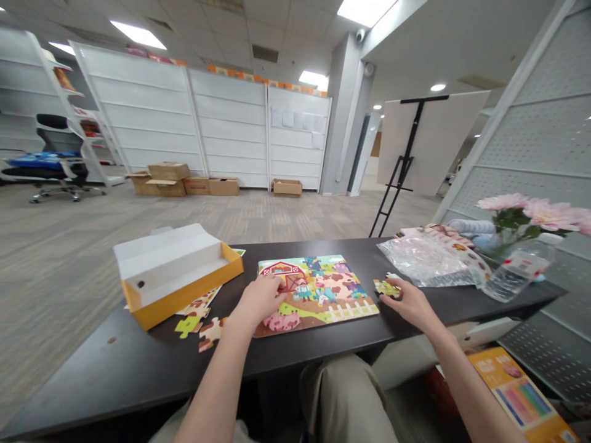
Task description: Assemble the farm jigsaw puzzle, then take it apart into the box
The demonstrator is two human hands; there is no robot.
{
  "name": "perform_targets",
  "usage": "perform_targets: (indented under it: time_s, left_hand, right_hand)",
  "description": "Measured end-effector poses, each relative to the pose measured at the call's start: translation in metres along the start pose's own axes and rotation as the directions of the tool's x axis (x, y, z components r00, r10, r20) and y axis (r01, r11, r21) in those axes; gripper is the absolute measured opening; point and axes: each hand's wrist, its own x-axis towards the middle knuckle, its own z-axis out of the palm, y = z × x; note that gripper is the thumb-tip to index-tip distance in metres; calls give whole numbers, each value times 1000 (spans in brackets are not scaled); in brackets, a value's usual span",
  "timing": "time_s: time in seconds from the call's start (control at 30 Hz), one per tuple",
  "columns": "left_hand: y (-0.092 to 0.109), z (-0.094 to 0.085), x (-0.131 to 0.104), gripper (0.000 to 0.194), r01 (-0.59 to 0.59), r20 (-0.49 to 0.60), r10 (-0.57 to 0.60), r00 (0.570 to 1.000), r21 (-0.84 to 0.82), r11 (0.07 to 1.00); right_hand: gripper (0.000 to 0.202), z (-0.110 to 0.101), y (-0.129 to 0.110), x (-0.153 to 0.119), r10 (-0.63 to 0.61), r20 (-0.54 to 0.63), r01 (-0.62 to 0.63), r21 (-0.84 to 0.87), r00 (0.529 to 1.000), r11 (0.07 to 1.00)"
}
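A farm-scene jigsaw puzzle (323,289) lies flat on the dark table, with a red barn, a cow, pigs and a white fence. My left hand (264,298) rests on its left part, fingers bent over the barn; what lies under the fingertips is hidden. To the right of the puzzle, my right hand (404,299) pinches green and yellow puzzle pieces (384,287) between thumb and fingers, close to the table top. Loose pieces, one green (188,326) and one brown and white (211,333), lie left of my left forearm.
An open yellow and white box (184,280) stands at the left on the table (152,363). At the right are a clear plastic bag (425,261), a plastic bottle (519,271) and pink flowers (545,212). A yellow package (521,391) sits below the table's right edge.
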Motion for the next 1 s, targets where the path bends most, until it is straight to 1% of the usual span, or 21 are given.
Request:
perform_targets:
  time_s: [0.1,0.2,0.27,0.33,0.4,0.5,0.53,0.6,0.67,0.73,0.83,0.93,1.0]
  left_hand:
    - [0,1,1,21,-1,-6,1,1000,-2,1000]
    - [1,0,1,20,7,-9,-7,1000,-2,1000]
    - [2,0,1,19,13,-7,-13,1000,-6,1000]
    - [2,-1,0,18,21,-8,-21,1000,-15,1000]
    - [2,-2,-2,19,27,-8,-27,1000,-24,999]
    - [2,-5,-4,21,23,5,-23,1000,-21,1000]
    - [2,-6,-5,22,18,12,-18,1000,-17,1000]
    - [2,-7,-5,22,8,23,-8,1000,-6,1000]
    - [2,-6,-4,22,2,23,-2,1000,3,1000]
    - [2,-5,-3,22,2,16,-2,1000,12,1000]
    - [3,-2,-2,22,1,0,-1,1000,22,1000]
    - [5,-2,-3,22,4,-8,-4,1000,31,999]
    - [7,-3,-3,23,6,-7,-6,1000,35,999]
  right_hand:
    - [45,-1,-1,6,-21,-36,22,33,999,999]
    - [42,3,-10,15,-22,-63,28,91,998,996]
    - [39,8,-20,24,-58,-27,60,96,998,994]
    - [33,13,-26,34,-91,25,89,66,996,994]
    - [28,15,-26,44,-67,37,66,24,997,998]
    - [28,11,-14,57,23,7,-23,-36,1000,999]
    - [28,9,-8,60,31,19,-30,-55,999,998]
    - [29,5,1,64,10,98,-3,-73,995,997]
    - [34,3,7,65,-41,210,51,-43,977,998]
    - [36,4,10,66,-94,294,95,9,951,995]
    - [39,7,9,71,-133,346,132,25,929,991]
    - [43,7,5,81,-123,356,154,-61,926,986]
    - [38,3,2,88,-122,343,171,-114,931,979]
